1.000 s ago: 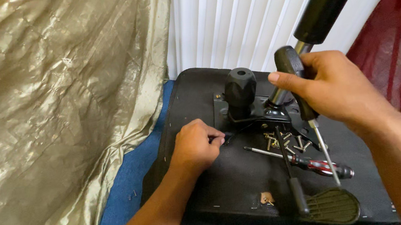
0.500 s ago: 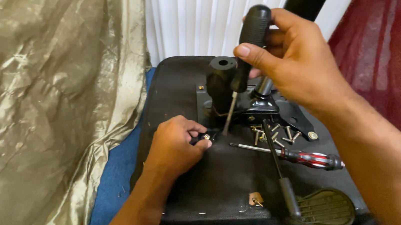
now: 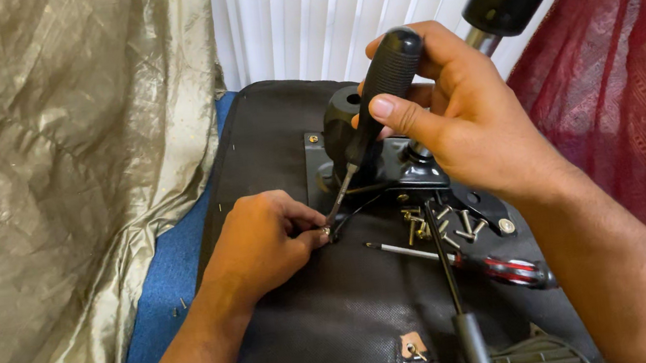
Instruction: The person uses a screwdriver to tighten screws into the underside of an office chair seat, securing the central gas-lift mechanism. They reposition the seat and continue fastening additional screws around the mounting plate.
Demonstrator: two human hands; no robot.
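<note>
My right hand (image 3: 457, 113) grips a black-handled screwdriver (image 3: 382, 94) tilted down to the left, its tip meeting a small screw (image 3: 326, 230). My left hand (image 3: 265, 241) rests on the black fabric underside of an upturned chair seat (image 3: 338, 317) and pinches that screw between thumb and fingertips at the tip. Just behind stands the black metal seat mechanism plate (image 3: 411, 167) with a round black socket (image 3: 341, 114).
Several loose screws (image 3: 437, 225) lie by the plate. A second screwdriver with a red-and-black handle (image 3: 503, 270) lies on the seat, beside a lever with a paddle (image 3: 533, 356). Crumpled gold cloth (image 3: 55, 179) is on the left, dark red fabric (image 3: 637, 89) on the right, white slats (image 3: 320, 11) behind.
My right hand has brought the black-handled screwdriver down and left until its tip meets the screw held by my left hand. The left hand has stayed in place.
</note>
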